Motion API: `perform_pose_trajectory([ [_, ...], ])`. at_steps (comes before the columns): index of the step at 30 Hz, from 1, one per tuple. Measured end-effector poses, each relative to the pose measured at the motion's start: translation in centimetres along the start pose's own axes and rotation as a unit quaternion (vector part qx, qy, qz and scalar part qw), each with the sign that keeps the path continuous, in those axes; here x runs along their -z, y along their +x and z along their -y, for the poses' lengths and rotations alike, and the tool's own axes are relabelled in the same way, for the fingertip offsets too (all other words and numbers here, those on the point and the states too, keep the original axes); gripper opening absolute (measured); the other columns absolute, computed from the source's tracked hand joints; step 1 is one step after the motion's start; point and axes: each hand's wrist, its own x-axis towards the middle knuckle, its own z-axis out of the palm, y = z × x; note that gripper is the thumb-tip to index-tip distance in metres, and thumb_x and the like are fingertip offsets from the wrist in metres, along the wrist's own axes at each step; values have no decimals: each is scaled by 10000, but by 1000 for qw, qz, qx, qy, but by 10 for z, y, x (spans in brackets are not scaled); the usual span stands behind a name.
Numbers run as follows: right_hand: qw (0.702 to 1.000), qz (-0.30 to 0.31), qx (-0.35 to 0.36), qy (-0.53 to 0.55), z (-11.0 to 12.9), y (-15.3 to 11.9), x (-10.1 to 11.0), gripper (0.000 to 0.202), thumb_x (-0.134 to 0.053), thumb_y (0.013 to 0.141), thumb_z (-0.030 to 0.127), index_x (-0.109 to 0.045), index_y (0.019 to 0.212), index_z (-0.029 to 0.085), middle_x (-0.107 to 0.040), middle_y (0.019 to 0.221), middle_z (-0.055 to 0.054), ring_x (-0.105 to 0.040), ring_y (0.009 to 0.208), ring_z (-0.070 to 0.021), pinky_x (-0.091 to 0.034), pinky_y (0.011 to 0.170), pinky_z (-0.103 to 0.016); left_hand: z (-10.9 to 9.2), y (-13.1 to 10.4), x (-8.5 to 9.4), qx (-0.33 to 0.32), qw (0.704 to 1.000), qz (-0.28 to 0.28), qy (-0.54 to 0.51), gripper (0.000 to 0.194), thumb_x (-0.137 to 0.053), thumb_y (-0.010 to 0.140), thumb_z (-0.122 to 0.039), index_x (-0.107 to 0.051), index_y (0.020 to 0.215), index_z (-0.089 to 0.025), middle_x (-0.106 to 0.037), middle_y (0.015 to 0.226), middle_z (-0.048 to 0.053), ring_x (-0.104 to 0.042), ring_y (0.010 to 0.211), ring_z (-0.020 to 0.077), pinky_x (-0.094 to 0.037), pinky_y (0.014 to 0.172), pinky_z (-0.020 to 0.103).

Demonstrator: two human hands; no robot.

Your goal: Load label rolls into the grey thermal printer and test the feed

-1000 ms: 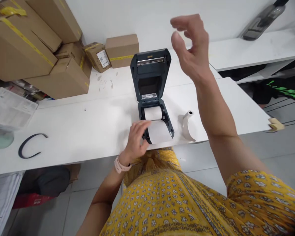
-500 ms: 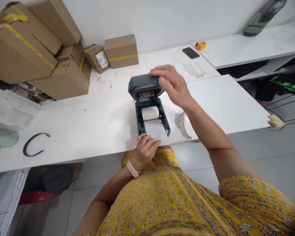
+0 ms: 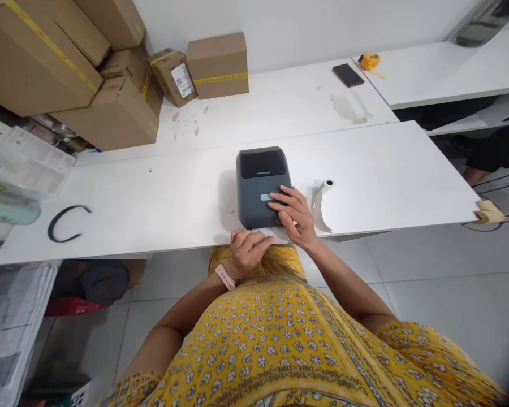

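Observation:
A dark grey label printer (image 3: 254, 200) sits near the table's front edge with its lid down, so the paper roll inside is hidden. My right hand (image 3: 296, 217) rests on the lid's right side, fingers spread beside a light blue button (image 3: 266, 197). At the printer's front edge, my left hand (image 3: 248, 249) is closed on the white paper (image 3: 277, 233) that comes out there. Just to the right, a small white core (image 3: 329, 183) with a curling paper strip (image 3: 319, 212) lies on the table.
Cardboard boxes (image 3: 106, 113) are stacked at the back left, with another box (image 3: 218, 65) by the wall. A black headband (image 3: 53, 226) lies on the table (image 3: 186, 198) at left. Towards the back right are a phone (image 3: 348, 75) and a yellow tape measure (image 3: 369, 61).
The printer's lid has swung down from open to closed under my right hand, which came down and towards me. My left hand stays at the paper. The view has shifted slightly.

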Motion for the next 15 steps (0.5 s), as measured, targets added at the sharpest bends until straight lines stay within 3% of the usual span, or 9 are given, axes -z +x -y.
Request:
perform_pose_trajectory([
  [2,1000,-23,-17,4,3,-5,-8,385,-416,1031,387,-785,1127,330,-779,1277,-24,-587,1423,-276,-368,1273,-614,-2,1,0,-25,999,-47,3,322,-595,975,-560,-787,976,-302,-751,1033,95,-642,1040,266,-470,1007,487],
  [4,998,-33,-56,10,7,-8,-13,367,-435,1026,397,-754,1201,345,-746,1346,-26,-547,1467,-279,-350,1284,-626,-6,7,1,-1,992,-125,-14,367,-569,982,-572,-755,1102,-279,-701,1256,115,-599,1225,295,-432,1111,533],
  [7,982,-61,-174,41,9,-14,-20,559,-513,993,469,-474,1544,377,-453,1675,-37,-344,1607,-287,-324,1294,-639,-9,25,2,163,961,-188,-125,572,-529,1004,-575,-506,1489,-273,-428,1636,134,-383,1533,314,-345,1245,556],
  [9,960,-68,-252,100,4,-19,-24,821,-559,962,525,-182,1670,350,-243,1770,-88,-259,1640,-308,-354,1273,-641,-8,38,5,276,918,-138,-250,742,-562,982,-609,-314,1606,-293,-286,1729,130,-314,1593,313,-365,1257,531],
  [10,948,-58,-281,139,0,-21,-26,894,-561,957,546,-89,1685,329,-218,1773,-120,-280,1632,-319,-387,1253,-636,-6,43,7,314,893,-105,-304,796,-586,966,-624,-274,1621,-298,-267,1741,130,-323,1594,319,-393,1247,517],
  [12,925,-17,-314,213,-8,-25,-27,916,-543,965,562,-46,1690,302,-310,1735,-157,-393,1578,-326,-454,1209,-616,-3,51,13,344,862,-51,-370,829,-630,937,-633,-300,1612,-282,-322,1721,144,-382,1565,339,-444,1217,505],
  [14,917,15,-315,246,-13,-27,-26,878,-530,978,542,-77,1690,300,-401,1691,-156,-480,1519,-324,-484,1189,-602,-1,56,20,332,859,-19,-389,794,-667,918,-618,-396,1567,-249,-443,1653,157,-453,1516,349,-461,1200,510],
  [15,926,36,-292,235,-15,-28,-25,870,-510,990,522,-52,1694,294,-397,1693,-158,-486,1512,-325,-488,1185,-603,-1,57,24,323,863,-9,-389,758,-680,913,-606,-449,1532,-235,-507,1605,159,-489,1486,348,-464,1194,514],
])
